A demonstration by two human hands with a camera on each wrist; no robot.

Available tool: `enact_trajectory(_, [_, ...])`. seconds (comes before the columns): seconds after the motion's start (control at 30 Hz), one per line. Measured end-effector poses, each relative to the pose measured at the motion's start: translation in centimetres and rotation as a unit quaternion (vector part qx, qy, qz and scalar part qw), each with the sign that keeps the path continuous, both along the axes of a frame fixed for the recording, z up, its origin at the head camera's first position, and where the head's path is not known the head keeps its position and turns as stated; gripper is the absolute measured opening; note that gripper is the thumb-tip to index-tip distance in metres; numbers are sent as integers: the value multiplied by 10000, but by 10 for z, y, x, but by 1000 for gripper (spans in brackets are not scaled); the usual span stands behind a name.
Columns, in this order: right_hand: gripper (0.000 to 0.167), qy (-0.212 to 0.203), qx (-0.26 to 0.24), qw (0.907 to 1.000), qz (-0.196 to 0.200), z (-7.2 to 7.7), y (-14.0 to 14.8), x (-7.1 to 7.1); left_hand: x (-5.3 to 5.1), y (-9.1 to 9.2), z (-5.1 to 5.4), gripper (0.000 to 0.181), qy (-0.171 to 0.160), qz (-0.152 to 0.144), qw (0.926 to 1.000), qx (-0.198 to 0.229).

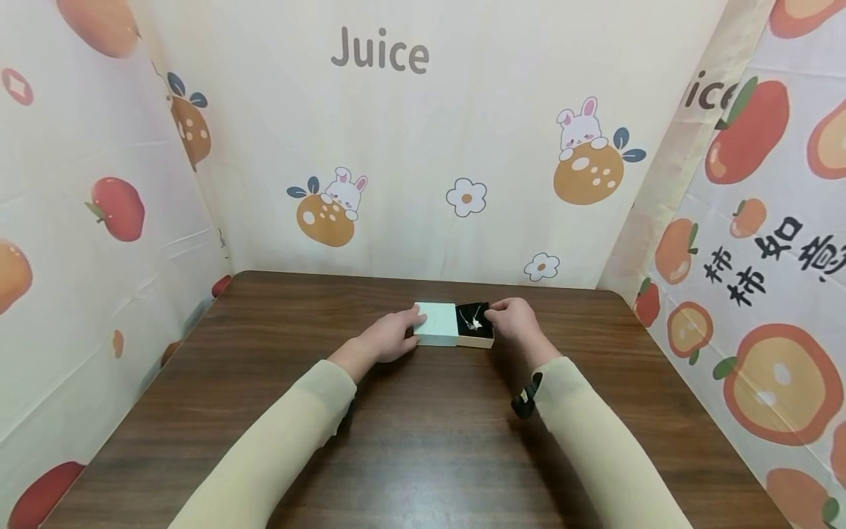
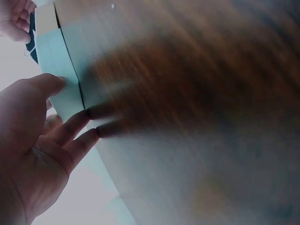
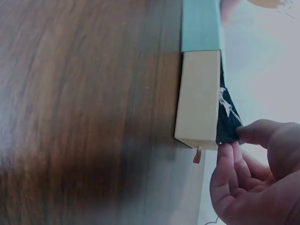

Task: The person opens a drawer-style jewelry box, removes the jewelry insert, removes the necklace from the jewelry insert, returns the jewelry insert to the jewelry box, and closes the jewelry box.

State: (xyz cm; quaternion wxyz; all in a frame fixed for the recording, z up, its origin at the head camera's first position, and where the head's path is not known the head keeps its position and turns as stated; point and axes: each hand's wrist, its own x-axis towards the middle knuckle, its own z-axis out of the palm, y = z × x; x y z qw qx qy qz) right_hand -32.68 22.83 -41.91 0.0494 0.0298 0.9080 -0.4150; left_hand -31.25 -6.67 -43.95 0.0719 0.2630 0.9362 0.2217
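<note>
- Pale sleeves [image 1: 284, 433] lay nearest the head camera, reaching across the brown surface [image 1: 410, 448].
- Beyond them, towards the far edge, sat the small box [image 1: 436, 332]: its mint cover [image 1: 436, 316] on the left, its cream tray [image 1: 476, 342] standing partly out to the right.
- Thumb and fingers of the left grip [image 1: 386, 336] held the cover's left end.
- The right grip [image 1: 518, 323] pinched a corner of the black insert [image 3: 228, 133], which carried a silver necklace [image 1: 475, 323].
- The step in hand seemed to be working the insert at the tray's outer end; the next move would call for a steady cover and a light pinch, lest the chain snag.
- Only the right wrist view showed the brown tab [image 3: 197, 155] on the tray's end, and the insert's corner raised above the tray wall.
- The left wrist view alone showed two fingertips low by the cover's foot; the head view best showed the necklace's lie.
</note>
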Motion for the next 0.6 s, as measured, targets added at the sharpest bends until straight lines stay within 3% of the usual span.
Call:
enact_trajectory(0.13, [34,-301,-552,9980,62,1,5,3,0,0,0,59,20,6,10000,13])
enact_trajectory(0.37, [33,-254,-563,9981,63,0,10,7,-2,0,-2,60,-70,54,10000,23])
enact_trajectory(0.6, [30,-204,-1042,9942,-177,-3,15,6,-2,0,-2,60,-45,4,10000,78])
